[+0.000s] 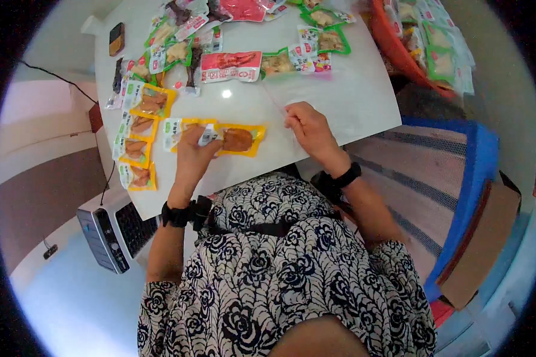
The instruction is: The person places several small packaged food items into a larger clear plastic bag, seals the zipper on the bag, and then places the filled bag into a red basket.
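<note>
My left hand [196,147] holds a yellow-edged snack packet [239,140] by its white end, over another yellow-edged packet [174,129] lying on the white table. To the right, my right hand [307,127] is raised over the table with its fingers curled; a thin, clear strand or film edge seems to run by its fingertips, too faint to name. Several yellow-edged packets [136,149] lie in a column at the table's left side. Beyond my hands, a pink-red packet [231,67] lies beside a green-edged packet [277,64].
More packets [176,52] are heaped at the back of the white table [362,93]. An orange-red basin [377,26] full of packets stands at the right. A blue-framed mesh item [478,147], a cardboard box [482,245] and a grey-white appliance [102,236] flank the table. A phone-like object [116,39] lies back left.
</note>
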Demonstrator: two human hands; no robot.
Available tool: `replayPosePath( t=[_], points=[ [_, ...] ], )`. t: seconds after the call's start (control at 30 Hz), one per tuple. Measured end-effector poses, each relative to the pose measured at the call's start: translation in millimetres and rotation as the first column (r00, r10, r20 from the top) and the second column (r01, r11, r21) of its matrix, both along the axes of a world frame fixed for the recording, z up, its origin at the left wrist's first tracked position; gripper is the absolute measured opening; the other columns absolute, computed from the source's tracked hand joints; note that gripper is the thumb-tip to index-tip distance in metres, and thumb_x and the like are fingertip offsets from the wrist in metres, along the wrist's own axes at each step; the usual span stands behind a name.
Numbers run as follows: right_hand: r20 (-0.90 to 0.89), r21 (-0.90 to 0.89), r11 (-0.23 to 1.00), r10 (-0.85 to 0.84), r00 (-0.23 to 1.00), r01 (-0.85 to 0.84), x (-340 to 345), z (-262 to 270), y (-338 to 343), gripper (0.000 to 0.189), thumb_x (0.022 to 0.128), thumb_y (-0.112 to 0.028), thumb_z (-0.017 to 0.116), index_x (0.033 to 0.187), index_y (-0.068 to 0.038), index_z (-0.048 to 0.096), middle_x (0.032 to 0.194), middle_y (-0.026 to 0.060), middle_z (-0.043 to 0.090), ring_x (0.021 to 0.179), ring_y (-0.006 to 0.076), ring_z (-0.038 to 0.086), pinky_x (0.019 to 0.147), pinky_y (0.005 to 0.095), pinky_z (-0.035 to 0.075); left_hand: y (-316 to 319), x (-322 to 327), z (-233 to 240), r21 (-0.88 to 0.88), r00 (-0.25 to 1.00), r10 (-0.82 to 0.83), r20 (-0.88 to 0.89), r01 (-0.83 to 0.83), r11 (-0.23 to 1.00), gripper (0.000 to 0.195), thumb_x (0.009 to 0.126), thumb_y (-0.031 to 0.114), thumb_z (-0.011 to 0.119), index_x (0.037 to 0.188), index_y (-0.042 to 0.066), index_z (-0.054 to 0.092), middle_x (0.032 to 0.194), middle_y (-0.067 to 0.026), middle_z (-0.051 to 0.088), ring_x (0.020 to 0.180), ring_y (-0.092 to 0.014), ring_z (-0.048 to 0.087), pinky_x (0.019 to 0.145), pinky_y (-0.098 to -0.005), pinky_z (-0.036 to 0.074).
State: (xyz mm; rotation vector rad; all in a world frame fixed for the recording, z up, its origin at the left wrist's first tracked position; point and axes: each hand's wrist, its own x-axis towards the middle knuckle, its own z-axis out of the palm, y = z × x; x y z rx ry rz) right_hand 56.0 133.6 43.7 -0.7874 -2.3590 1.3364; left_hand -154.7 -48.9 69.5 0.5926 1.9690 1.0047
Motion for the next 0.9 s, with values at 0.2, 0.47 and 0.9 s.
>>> replayPosePath(
  t=[0.2, 0.47, 0.9],
  points=[
    [0.047, -0.009, 1.000, 0.022, 0.999, -0.022, -7.5, 4.4, -3.3, 0.014, 0.088, -0.013, 0.057, 0.094, -0.001, 0.054, 0.089, 0.0170, 0.055, 0.084, 0.0371, 0.056, 0.073, 0.0436, 0.047, 4.4, -0.2, 39.3, 0.145, 0.863, 0.241, 0.445, -0.335, 0.931, 0.026, 0.084, 0.002, 0.060, 0.109, -0.006, 0.056, 0.099, -0.0112, 0.063, 0.081, -0.019, 0.065, 0.062, -0.0342, 0.062],
    [0.090, -0.239, 0.970, -0.028, 0.996, 0.049, -13.3, 11.8, -5.3, 0.013, 0.091, -0.013, 0.053, 0.087, -0.001, 0.056, 0.082, 0.0144, 0.060, 0.069, 0.0292, 0.061, 0.062, 0.0395, 0.050, 9.5, 7.3, -13.5, 0.148, 0.882, 0.205, 0.424, -0.291, 0.945, 0.035, 0.085, -0.001, 0.057, 0.119, -0.001, 0.050, 0.104, -0.0118, 0.063, 0.090, -0.024, 0.066, 0.067, -0.0388, 0.063],
    [0.100, -0.018, 0.999, 0.053, 0.994, -0.052, -19.5, -7.4, -7.3, 0.011, 0.094, -0.008, 0.051, 0.100, 0.001, 0.056, 0.094, 0.0134, 0.064, 0.070, 0.0207, 0.064, 0.063, 0.0308, 0.051, 12.2, 8.9, 19.9, 0.088, 0.831, 0.292, 0.473, -0.374, 0.923, 0.031, 0.085, 0.000, 0.060, 0.114, -0.004, 0.052, 0.102, -0.0129, 0.062, 0.087, -0.023, 0.066, 0.067, -0.0376, 0.063]
  ],
)
